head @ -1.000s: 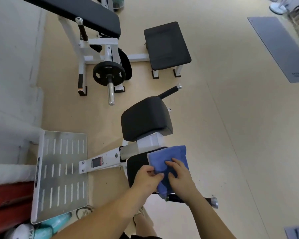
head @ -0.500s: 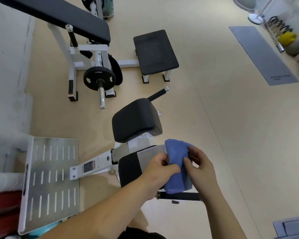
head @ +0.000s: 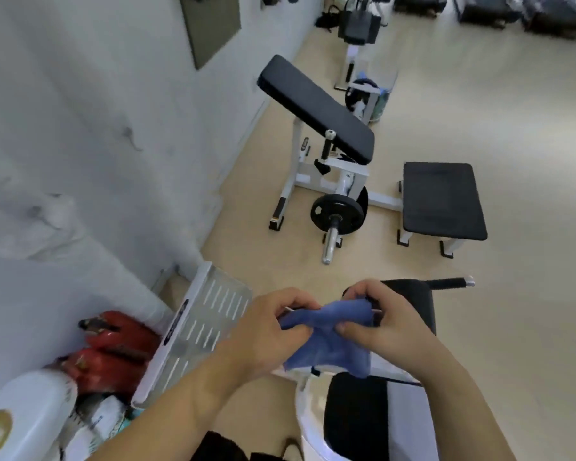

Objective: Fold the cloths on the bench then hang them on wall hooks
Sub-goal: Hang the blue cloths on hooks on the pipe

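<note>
Location: a gym room with a pale floor [head: 479, 311] and a white wall [head: 80, 128] along the left side. An incline pad [head: 316, 108] on a white frame, a black weight plate [head: 338, 212] and a flat black stool [head: 443, 201] stand beyond the work area. A slotted metal footplate [head: 207, 324] and red cylinders [head: 113, 347] lie near the wall.

Task item: one blue cloth [head: 330, 344], bunched in several layers, is held in the air between both hands above the black padded counter [head: 356, 414]. Its lower part hangs toward the machine's white frame; contact with the frame cannot be confirmed.

Hands: the left hand [head: 270, 331] is closed round the cloth's upper left edge, fingers curled over it. The right hand [head: 386, 324] pinches the upper right edge between thumb and curled fingers. Neither hand is free.

Handling: the cloth appears light, soft and limp. Expect it to sag, and the fold to open, wherever it is unsupported. It looks neither fragile nor slippery. Recommended hold: the top edge or the two top corners, with all layers pinched together so the fold keeps its shape. For hanging, present a gathered part of the top edge to the hook.

No wall hook can be identified in this view; the dark shapes at the top of the wall are too blurred to name.
</note>
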The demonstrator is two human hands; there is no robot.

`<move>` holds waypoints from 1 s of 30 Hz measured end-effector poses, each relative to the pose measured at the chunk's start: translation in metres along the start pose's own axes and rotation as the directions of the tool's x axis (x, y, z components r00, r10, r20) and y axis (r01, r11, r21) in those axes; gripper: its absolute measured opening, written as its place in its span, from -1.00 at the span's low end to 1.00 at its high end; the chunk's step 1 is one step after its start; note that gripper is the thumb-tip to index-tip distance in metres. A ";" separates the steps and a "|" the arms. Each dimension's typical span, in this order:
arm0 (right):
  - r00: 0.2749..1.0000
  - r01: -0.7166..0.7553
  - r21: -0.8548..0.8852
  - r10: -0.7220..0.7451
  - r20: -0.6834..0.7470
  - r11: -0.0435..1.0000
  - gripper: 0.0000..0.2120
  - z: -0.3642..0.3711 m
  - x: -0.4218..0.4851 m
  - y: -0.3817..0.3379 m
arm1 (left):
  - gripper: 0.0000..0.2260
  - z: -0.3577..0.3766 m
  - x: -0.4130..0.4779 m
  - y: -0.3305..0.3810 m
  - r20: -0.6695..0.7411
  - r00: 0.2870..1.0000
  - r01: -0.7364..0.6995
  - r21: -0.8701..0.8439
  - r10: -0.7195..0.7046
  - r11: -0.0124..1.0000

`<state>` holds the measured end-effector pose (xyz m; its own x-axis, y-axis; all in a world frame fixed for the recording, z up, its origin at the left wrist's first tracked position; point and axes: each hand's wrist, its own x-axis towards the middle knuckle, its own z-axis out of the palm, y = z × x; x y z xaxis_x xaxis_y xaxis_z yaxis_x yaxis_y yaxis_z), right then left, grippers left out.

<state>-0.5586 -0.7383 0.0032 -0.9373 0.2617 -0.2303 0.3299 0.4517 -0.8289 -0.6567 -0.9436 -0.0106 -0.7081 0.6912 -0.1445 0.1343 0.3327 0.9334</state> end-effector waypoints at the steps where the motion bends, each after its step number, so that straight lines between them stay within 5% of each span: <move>1: 0.999 0.032 -0.040 -0.031 0.023 0.999 -0.70 0.013 0.016 -0.012 | -0.70 -0.021 -0.004 -0.007 -0.048 0.999 0.007 -0.001 -0.007 1.000; 5: 0.990 0.080 -0.042 -0.074 0.119 0.996 -0.77 0.069 0.071 -0.065 | -0.84 -0.102 -0.015 -0.038 -0.255 0.960 0.101 -0.062 -0.113 0.993; 8: 0.992 0.117 -0.054 -0.114 0.060 0.992 -0.79 0.106 0.110 -0.101 | -0.91 -0.158 -0.016 -0.054 -0.373 0.906 0.189 -0.064 -0.199 0.980; 19: 0.992 0.125 0.095 -0.122 -0.035 0.988 -0.76 0.145 0.252 -0.196 | -0.71 -0.292 0.052 -0.041 -0.513 0.818 0.202 -0.164 -0.259 0.965; 30: 0.968 0.239 0.018 -0.240 0.074 0.971 -0.83 0.148 0.447 -0.247 | -0.81 -0.365 0.181 -0.041 -0.710 0.638 0.310 -0.117 -0.298 0.944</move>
<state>-1.0755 -0.8590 0.0299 -0.9947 0.0818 -0.0616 0.0938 0.4860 -0.8689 -1.0430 -1.0662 0.0449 -0.9841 -0.1131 -0.1368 -0.1736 0.4534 0.8743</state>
